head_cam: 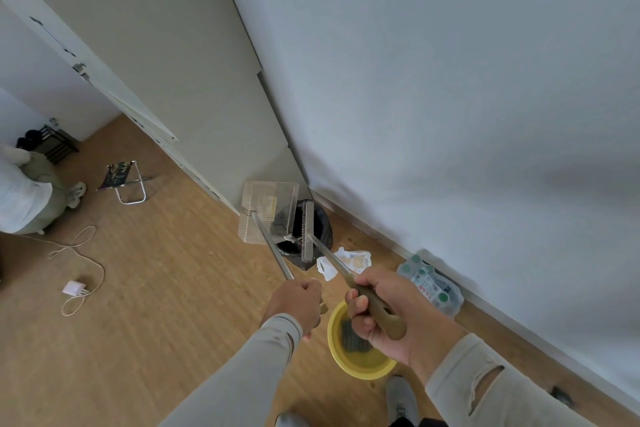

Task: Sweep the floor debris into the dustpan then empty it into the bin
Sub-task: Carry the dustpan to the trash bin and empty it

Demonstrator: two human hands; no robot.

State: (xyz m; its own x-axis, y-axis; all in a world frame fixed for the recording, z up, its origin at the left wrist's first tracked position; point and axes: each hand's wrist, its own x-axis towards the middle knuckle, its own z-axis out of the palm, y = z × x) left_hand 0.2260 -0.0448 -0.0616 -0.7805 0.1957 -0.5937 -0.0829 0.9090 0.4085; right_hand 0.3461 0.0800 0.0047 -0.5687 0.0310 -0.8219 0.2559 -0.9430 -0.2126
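Now the left hand (297, 302) is gripping the long metal handle of the dustpan (266, 211), with its fingers curled tight round the pole. The dustpan is clear plastic and it is being held up and tipped over the bin (320, 229), which is lined with a black bag and is sitting on the wooden floor (156, 305) in the corner by the wall (450, 97). The right hand (381, 312) is wrapping its fingers round the brown grip of the broom (308, 232). The broom head is hanging over the open bin, right beside the dustpan's edge, and a bit of pale stuff is showing between them. I cannot tell if the two are touching.

Just beside the bin, a crumpled white plastic bag (346, 262) is lying on the floor. Near it, by the wall, a pack of bottles (433, 284) is lying. A yellow bowl (356, 357) is sitting on the floor under the hands. Far off to the left, a white charger with its cable (74, 288) is lying near a small folding stool (126, 180).
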